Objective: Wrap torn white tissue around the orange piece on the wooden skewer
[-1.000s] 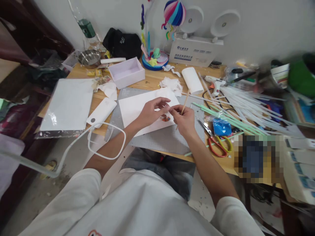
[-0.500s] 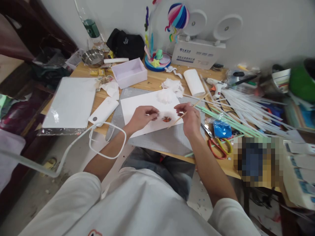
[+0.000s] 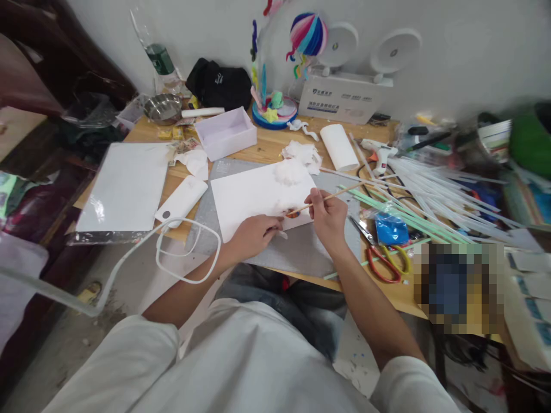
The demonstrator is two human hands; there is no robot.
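My right hand [image 3: 329, 215] is closed on a thin wooden stick [image 3: 340, 193], whose lower tip touches a small orange and dark piece [image 3: 293, 213] on the white sheet [image 3: 245, 192]. Close to that piece, at the sheet's front edge, my left hand [image 3: 257, 235] has its fingers pressed together. A small whitish bit shows at its fingertips, too small to name. Behind the piece lies a fluffy white clump [image 3: 289, 171]. Under the sheet is a grey cutting mat [image 3: 297, 252].
Scissors [image 3: 383, 264], a blue packet [image 3: 391, 228], white and green strips [image 3: 430, 195] and a glue gun [image 3: 379, 152] lie to the right. Left are a white device [image 3: 182, 199] with a looped cable and a bagged white sheet [image 3: 124, 186]. A lilac box [image 3: 227, 135] stands behind.
My left hand has moved down toward the sheet's front edge and closed its fingers. My right hand has turned the stick, bringing its tip onto the small piece.
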